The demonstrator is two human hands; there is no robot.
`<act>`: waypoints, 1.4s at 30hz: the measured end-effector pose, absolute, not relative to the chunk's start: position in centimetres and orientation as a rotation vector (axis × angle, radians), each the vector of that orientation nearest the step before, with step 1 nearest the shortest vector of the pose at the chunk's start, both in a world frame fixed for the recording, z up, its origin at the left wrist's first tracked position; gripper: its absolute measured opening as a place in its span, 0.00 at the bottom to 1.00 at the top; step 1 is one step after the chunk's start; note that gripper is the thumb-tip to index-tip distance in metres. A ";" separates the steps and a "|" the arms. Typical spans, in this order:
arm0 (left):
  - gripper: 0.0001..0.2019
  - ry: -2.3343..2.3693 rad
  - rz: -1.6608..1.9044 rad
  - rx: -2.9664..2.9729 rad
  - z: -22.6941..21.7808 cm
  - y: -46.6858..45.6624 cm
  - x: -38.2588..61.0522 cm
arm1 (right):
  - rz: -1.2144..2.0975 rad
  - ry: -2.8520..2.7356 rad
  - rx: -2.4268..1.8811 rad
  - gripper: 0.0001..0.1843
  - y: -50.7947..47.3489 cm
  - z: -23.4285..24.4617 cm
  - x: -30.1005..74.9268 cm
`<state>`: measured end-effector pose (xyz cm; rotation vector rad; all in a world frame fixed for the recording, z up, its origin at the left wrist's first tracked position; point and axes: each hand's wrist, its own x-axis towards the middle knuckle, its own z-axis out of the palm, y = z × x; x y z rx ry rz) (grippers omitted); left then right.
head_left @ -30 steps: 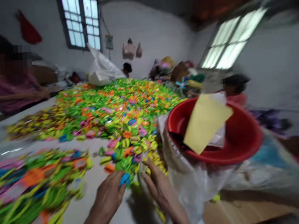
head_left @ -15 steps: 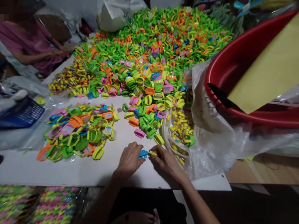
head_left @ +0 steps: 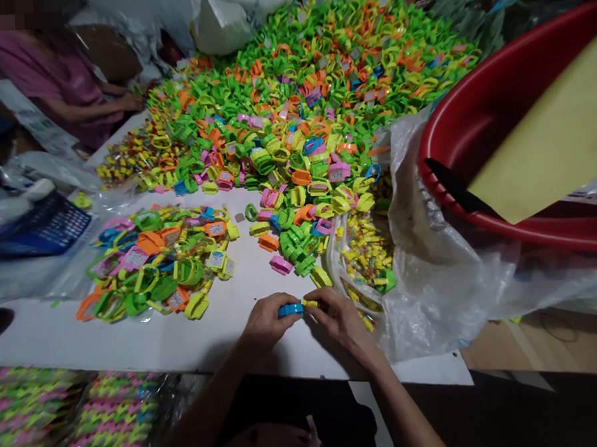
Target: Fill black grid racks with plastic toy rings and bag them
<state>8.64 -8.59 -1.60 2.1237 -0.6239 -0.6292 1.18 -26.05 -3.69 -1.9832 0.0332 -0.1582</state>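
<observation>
Just left of plastic bag (head_left: 431, 270): gripping blue toy watch band (head_left: 290, 310) in curled left hand (head_left: 264, 324); pinching small yellow piece (head_left: 310, 303) between right hand (head_left: 337, 318) fingertips, touching band's end. Apparently mid-joining. Calls for square alignment, then firm press.

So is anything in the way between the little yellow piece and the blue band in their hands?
Nothing visible. The left hand grips the blue band, and the right hand holds the yellow piece right at its end. The loose bands lie farther up the white table.
</observation>
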 end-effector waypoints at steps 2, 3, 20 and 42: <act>0.09 -0.594 -0.628 2.073 -1.8 -8.6 8.6 | -0.185 -0.020 -2.009 0.06 -25.9 -3.1 1.1; 0.10 -0.595 -0.615 2.074 -1.9 -8.6 8.5 | -0.198 -0.056 -2.033 0.06 -25.9 -2.8 1.1; 0.07 -0.919 0.057 2.932 3.7 -5.1 9.9 | -0.143 -0.142 -2.063 0.15 -27.1 -0.1 1.7; 0.09 -0.737 -0.600 2.631 1.0 -5.3 13.3 | 0.147 0.151 -2.979 0.10 -36.2 -3.2 2.4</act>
